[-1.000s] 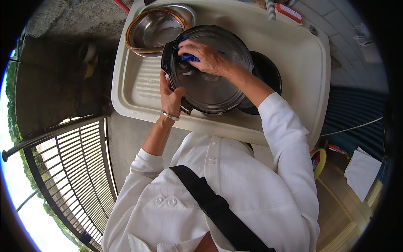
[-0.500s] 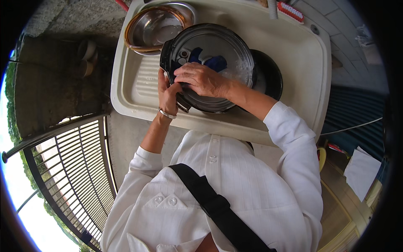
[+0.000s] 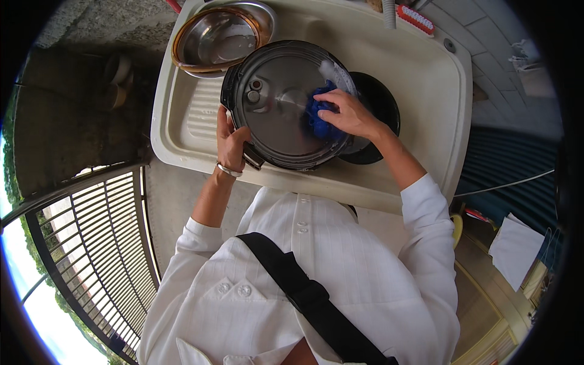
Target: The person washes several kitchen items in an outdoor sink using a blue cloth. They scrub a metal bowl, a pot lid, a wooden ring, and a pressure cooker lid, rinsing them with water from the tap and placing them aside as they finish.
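Note:
A round dark pressure cooker lid (image 3: 267,131) lies tilted over the sink with its metal inner side up, two small valve fittings near its left edge. My left hand (image 3: 231,146) grips the lid's lower left rim beside a black handle, the thumb on top. On the right part of the lid, my right hand (image 3: 350,114) presses a bunched blue scrubbing cloth (image 3: 318,115) against the metal. White suds (image 3: 331,70) sit at the lid's upper right edge. A black round pan (image 3: 383,103) lies partly hidden beneath the lid.
Steel bowls (image 3: 222,39) are stacked at the sink's upper left, by a ribbed drainboard (image 3: 204,109). The cream sink (image 3: 435,103) has a raised rim. A grey hose (image 3: 389,15) and a red brush (image 3: 415,19) are at the back. A barred gate (image 3: 100,243) stands at left.
My right hand has moved from the lid's left side to its right, taking the blue cloth along. Suds have gathered at the upper right edge. My left hand still holds the rim.

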Demonstrator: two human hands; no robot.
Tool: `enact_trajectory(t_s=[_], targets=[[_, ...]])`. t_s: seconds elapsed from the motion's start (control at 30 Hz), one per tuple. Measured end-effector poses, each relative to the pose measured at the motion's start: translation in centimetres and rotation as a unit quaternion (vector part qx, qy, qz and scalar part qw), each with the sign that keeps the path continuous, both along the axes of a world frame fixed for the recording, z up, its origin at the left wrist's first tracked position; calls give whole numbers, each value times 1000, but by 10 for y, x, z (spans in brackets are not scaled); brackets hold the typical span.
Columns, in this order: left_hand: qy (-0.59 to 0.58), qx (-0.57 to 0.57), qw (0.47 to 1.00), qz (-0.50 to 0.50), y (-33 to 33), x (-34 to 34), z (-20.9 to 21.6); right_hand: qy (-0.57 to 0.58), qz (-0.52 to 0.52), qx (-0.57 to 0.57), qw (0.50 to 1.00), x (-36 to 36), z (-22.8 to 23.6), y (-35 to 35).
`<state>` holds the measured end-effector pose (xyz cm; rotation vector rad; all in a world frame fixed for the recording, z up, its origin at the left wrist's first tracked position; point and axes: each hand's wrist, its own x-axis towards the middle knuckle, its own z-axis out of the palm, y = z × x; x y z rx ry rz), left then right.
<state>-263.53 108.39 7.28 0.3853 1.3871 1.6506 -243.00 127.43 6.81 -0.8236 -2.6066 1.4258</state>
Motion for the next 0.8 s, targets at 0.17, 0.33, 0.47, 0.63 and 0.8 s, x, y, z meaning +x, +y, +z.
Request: enact_trajectory(t_s=[0.17,0.33,0.47,0.63,0.8], targets=[[-14,-20,1000,12,-18,13,6,-78,31,25,996,-2,0,-6],[12,-16,999,26,-9,24,37,21,-65,1,998,4,22,1],[52,-4,998,20,0,29,68,75,-159,-62,983,26,21,7],[35,37,999,-8,19,41,82,123,-255,12,959,47,38,9],[-48,53,997,-13,49,76,40,152,-280,18,948,76,25,22]])
